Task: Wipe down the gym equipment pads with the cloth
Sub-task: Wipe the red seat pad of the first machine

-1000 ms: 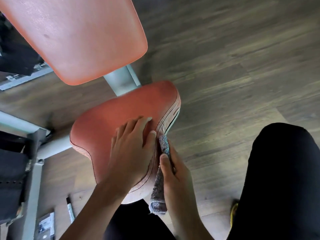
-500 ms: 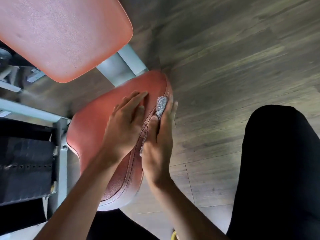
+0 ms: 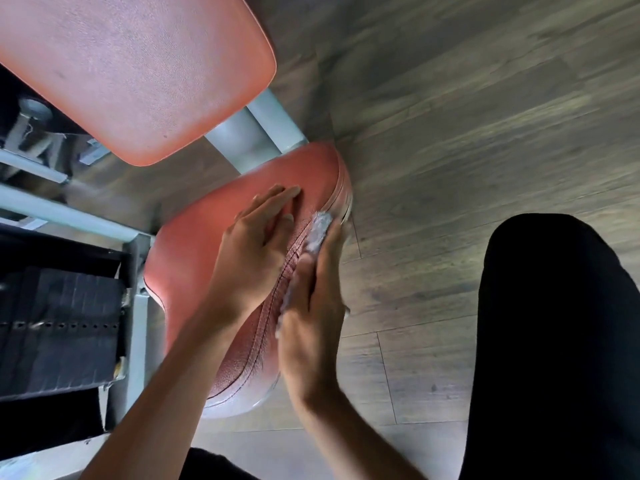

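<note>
The left hand [image 3: 252, 251] lies flat on top of the orange seat pad [image 3: 194, 251], fingers straight. The right hand [image 3: 311, 313], fingers also extended, presses the grey cloth [image 3: 320, 226] against the pad's right side edge. The cloth shows past its fingertips.

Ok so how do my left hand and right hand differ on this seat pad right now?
The left hand lies bare and flat on the seat pad's top face; the right hand presses a cloth against the pad's side edge. The left hand's fingers point across the top; the right hand's fingers run along the side seam. Both hands have straight fingers and touch the same pad.
</note>
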`<action>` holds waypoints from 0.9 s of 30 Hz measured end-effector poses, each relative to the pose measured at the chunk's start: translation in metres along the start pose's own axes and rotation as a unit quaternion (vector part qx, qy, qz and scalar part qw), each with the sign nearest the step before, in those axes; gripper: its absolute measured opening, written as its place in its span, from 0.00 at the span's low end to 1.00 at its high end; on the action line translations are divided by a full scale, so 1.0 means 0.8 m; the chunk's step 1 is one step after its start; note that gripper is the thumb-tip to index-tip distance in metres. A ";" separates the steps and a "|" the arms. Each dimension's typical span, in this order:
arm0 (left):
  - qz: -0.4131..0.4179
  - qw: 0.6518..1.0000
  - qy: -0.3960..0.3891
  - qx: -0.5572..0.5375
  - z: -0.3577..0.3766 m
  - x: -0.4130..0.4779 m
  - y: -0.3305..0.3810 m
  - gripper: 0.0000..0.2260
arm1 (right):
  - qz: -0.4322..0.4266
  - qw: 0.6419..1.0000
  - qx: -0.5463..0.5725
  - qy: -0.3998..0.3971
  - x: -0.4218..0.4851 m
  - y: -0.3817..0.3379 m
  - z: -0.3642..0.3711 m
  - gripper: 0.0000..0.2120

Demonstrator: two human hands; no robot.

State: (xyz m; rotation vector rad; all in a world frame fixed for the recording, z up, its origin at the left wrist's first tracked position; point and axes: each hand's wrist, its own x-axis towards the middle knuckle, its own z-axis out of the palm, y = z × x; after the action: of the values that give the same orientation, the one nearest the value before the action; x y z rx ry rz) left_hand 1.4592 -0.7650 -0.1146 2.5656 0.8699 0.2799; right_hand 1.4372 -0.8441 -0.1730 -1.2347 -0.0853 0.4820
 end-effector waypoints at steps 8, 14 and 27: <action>0.004 1.000 0.012 0.001 0.003 -0.002 0.000 0.15 | -0.018 0.999 -0.018 0.039 0.030 0.005 -0.001 0.25; -0.015 1.000 0.019 -0.009 0.002 0.000 0.005 0.15 | -0.037 0.999 -0.009 0.036 0.038 0.003 0.000 0.25; -0.027 0.999 0.034 -0.020 0.007 0.003 0.009 0.14 | -0.001 1.000 -0.022 0.012 0.068 -0.007 -0.021 0.25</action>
State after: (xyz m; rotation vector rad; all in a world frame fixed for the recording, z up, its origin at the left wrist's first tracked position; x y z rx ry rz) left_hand 1.4670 -0.7705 -0.1164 2.5047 0.9462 0.3682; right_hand 1.4929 -0.8384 -0.1842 -1.2828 -0.0779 0.4661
